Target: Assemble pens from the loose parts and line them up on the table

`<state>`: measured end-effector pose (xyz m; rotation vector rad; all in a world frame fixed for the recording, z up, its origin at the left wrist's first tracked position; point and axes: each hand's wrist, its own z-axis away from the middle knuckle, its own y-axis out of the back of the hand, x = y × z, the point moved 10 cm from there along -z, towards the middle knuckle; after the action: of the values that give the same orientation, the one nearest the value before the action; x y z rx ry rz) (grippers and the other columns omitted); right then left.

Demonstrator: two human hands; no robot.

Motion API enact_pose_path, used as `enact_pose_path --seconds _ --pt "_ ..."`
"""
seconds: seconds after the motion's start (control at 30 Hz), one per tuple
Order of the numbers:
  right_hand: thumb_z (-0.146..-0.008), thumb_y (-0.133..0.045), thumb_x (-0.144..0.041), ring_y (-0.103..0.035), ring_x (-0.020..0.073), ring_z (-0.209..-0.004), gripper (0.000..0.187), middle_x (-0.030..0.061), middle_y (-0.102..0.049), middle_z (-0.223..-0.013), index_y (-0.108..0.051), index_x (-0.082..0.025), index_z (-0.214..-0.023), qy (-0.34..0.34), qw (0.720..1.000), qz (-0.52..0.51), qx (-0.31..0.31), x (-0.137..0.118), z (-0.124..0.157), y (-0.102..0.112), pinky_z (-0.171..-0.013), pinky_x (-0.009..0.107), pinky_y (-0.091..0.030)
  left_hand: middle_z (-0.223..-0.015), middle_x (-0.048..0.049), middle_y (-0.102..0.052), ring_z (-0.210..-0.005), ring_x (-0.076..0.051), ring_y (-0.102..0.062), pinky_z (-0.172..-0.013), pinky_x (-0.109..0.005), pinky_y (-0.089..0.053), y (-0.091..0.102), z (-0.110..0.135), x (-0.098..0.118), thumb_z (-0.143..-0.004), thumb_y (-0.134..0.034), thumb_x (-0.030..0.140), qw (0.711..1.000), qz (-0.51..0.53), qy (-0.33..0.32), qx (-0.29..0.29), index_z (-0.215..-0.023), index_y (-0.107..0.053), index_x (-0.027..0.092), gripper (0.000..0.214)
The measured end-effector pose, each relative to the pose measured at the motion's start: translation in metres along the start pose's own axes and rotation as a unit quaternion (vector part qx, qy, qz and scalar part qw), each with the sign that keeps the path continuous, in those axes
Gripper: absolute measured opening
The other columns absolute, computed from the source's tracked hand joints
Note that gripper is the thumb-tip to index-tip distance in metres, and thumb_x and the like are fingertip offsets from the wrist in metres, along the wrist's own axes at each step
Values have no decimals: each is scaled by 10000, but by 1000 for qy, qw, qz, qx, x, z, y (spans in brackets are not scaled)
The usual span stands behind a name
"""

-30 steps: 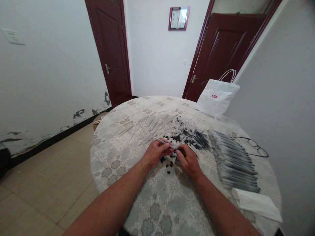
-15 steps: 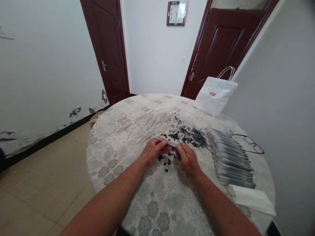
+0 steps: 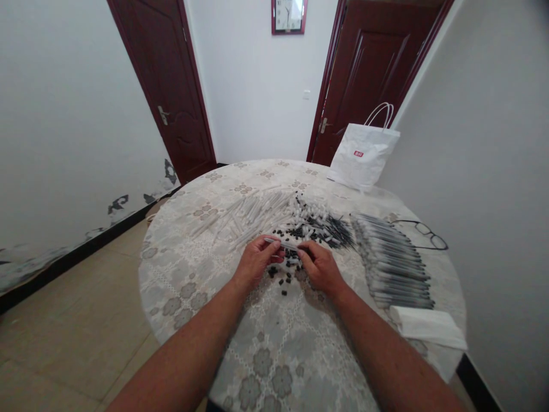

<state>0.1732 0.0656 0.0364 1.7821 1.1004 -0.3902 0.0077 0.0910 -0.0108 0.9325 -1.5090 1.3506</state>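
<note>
Between my two hands lies a clear pen barrel (image 3: 288, 245), held nearly level above the table. My left hand (image 3: 254, 262) is closed on its left end, thumb on top. With thumb and forefinger, my right hand (image 3: 321, 264) pinches the other end; whether a smaller part is also in that pinch, I cannot tell. Small black plugs (image 3: 284, 292) lie scattered beneath and in front of the hands. Just beyond are loose clear barrels (image 3: 251, 214), small whitish pieces (image 3: 309, 210) and a heap of thin black refills (image 3: 338, 230).
Pens (image 3: 397, 266) lie in a row at the right, with eyeglasses (image 3: 431, 236) beside them. Nearer me is a folded white sheet (image 3: 429, 327). A white paper bag (image 3: 364, 155) stands at the table's back right. A patterned cloth (image 3: 257, 320) covers the round table.
My right hand's fingers have straightened along the barrel's end, where they were curled more tightly before. The barrel remains in my left hand. The whole view has shifted slightly.
</note>
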Motion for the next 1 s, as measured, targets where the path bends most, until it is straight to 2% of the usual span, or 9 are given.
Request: enact_pose_path --seconds 0.2,0.3,0.37,0.5,0.57,0.67,0.83,1.0 --pt "-964 -469 -329 -620 179 -793 222 44 -690 -910 -639 -204 -1032 -21 998 27 50 5 0 13 -719 268 -431 -923 -85 -722 -758 -190 -697 -700 -354 -590 4 -2 0 -820 -695 456 998 -57 -3 14 -1025 -652 164 360" --pt "-965 -461 -335 -625 177 -785 229 41 -689 -903 -623 -197 -1052 -42 996 29 77 13 0 21 -711 262 -434 -900 -71 -723 -765 -202 -694 -665 -329 -569 4 -1 6 -850 -656 448 987 -155 -44 12 -1026 -658 176 325" --pt "-964 -461 -335 -628 179 -796 227 47 -687 -907 -613 -192 -1052 -47 994 28 98 17 0 26 -717 262 -439 -903 -63 -723 -789 -199 -685 -689 -314 -549 -1 2 13 -861 -648 413 957 -272 -102 0 -1004 -684 187 270" --pt "-950 -478 -332 -632 183 -811 218 51 -680 -911 -600 -187 -1058 -43 990 27 131 22 0 33 -743 270 -448 -992 -69 -715 -935 -208 -651 -870 -348 -503 -29 15 18 -886 -631 311 851 -464 -239 -60 -1040 -696 210 195" --pt "-942 -486 -329 -634 184 -812 213 52 -683 -916 -598 -188 -1056 -46 989 23 139 26 1 34 -751 273 -452 -1039 -86 -701 -999 -223 -627 -917 -368 -480 -40 20 14 -898 -616 287 808 -517 -270 -86 -1083 -679 208 210" --pt "-932 -492 -329 -636 185 -812 213 54 -688 -921 -599 -187 -1051 -58 987 15 152 33 2 37 -758 278 -457 -1083 -105 -675 -1037 -238 -602 -928 -376 -468 -49 20 5 -901 -608 273 763 -581 -266 -101 -1120 -661 205 235" --pt "-921 -497 -336 -626 178 -773 228 48 -690 -908 -591 -189 -1067 -89 980 -16 177 46 4 44 -715 271 -460 -1075 -93 -652 -1030 -247 -579 -906 -368 -462 -58 15 -6 -905 -596 278 705 -662 -230 -104 -1132 -651 222 240" --pt "-901 -515 -351 -606 173 -738 237 37 -673 -864 -588 -187 -1056 -115 973 -49 195 62 4 49 -667 262 -448 -1019 -92 -633 -1003 -253 -574 -869 -366 -461 -64 10 -13 -905 -580 263 673 -702 -210 -100 -1049 -675 227 177"
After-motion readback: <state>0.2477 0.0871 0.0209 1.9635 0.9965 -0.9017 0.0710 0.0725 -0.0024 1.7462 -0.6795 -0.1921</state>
